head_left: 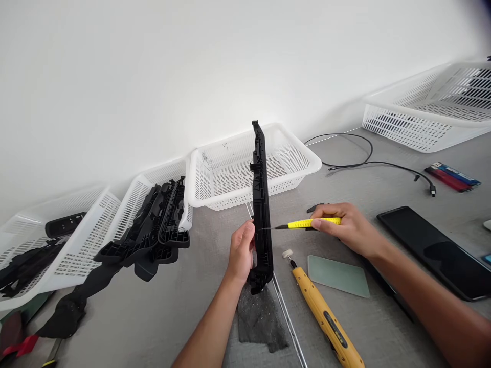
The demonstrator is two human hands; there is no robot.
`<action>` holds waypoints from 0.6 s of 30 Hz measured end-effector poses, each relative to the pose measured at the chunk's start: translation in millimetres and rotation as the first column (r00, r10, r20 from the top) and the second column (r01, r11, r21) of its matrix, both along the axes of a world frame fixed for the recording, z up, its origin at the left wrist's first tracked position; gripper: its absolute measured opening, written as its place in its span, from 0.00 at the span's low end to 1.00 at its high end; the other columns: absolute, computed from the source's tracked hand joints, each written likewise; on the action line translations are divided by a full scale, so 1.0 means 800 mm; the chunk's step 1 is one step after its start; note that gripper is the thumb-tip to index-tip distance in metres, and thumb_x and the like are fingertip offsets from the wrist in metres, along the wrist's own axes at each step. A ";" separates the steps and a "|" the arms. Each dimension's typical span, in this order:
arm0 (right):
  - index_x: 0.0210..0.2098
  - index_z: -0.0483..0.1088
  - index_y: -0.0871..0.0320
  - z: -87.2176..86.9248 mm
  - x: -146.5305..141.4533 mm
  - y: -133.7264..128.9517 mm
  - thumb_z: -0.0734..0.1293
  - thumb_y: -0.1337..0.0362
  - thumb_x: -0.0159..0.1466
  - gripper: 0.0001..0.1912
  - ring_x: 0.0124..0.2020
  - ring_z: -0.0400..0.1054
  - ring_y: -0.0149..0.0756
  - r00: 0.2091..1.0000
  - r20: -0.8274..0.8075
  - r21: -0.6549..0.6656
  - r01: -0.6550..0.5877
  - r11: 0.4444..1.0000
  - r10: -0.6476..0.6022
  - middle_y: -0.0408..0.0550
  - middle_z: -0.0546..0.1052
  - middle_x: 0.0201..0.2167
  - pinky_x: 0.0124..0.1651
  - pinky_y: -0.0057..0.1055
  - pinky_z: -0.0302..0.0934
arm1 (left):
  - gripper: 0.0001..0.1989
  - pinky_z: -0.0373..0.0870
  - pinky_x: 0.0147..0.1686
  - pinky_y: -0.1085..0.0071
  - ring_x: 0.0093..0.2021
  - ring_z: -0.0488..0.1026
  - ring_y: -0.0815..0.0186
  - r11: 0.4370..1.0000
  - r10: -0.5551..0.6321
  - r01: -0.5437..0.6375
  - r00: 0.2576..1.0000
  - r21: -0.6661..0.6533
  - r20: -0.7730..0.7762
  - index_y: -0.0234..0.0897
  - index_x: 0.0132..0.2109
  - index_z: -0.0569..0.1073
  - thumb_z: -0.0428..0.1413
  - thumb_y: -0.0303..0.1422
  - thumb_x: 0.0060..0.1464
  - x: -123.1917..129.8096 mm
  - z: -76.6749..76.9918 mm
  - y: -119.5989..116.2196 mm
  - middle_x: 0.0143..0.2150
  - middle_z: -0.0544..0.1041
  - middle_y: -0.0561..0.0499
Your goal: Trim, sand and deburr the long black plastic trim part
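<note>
Nearest lies an orange-yellow rotary tool (324,314), at five o'clock. Mid-view, a long black plastic part (262,204) stands nearly upright, grasped below its middle by the left hand (240,255) from seven o'clock. At three o'clock, the right hand (351,230) pinches a yellow-handled tool (301,224), its thin tip at the part; contact is unclear. The part looks light, stiff, probably fragile at its end tabs; its middle wall seems the safest hold.

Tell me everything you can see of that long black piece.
The long black piece looks like moulded plastic, ribbed, with small projecting tabs. It stands nearly upright before a white basket. The left hand grips its lower half; the right hand holds a yellow-handled tool whose tip seems to touch it.
</note>
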State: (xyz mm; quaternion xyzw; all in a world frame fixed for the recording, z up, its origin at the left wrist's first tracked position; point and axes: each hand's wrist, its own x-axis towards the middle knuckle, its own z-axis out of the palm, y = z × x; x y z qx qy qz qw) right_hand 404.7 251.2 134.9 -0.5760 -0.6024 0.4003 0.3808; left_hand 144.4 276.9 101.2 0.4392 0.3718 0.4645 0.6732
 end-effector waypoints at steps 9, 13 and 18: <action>0.25 0.75 0.55 0.004 0.004 0.001 0.70 0.35 0.62 0.28 0.24 0.55 0.33 0.994 0.027 0.034 0.102 0.994 -0.103 0.41 0.67 0.20 0.29 0.33 0.48 | 0.24 0.61 0.28 0.73 0.28 0.59 0.69 1.000 0.004 -0.004 1.000 0.000 0.017 0.36 0.35 0.76 0.62 0.54 0.64 0.001 -0.001 0.000 0.28 0.63 0.56; 0.24 0.75 0.55 0.004 0.002 0.001 0.70 0.34 0.61 0.29 0.24 0.55 0.33 0.999 0.049 -0.010 -0.010 1.000 0.010 0.41 0.65 0.19 0.29 0.33 0.48 | 0.24 0.62 0.29 0.73 0.28 0.60 0.69 1.000 -0.005 0.005 1.000 0.004 0.024 0.36 0.35 0.76 0.62 0.54 0.64 0.001 0.001 0.000 0.29 0.66 0.55; 0.26 0.75 0.54 0.003 0.000 0.000 0.70 0.34 0.62 0.29 0.25 0.57 0.34 0.993 0.028 0.049 0.112 0.993 -0.113 0.42 0.69 0.21 0.30 0.33 0.50 | 0.25 0.58 0.26 0.73 0.25 0.56 0.70 1.000 0.020 -0.020 1.000 -0.010 0.012 0.37 0.32 0.73 0.63 0.55 0.62 0.001 0.003 -0.001 0.26 0.61 0.58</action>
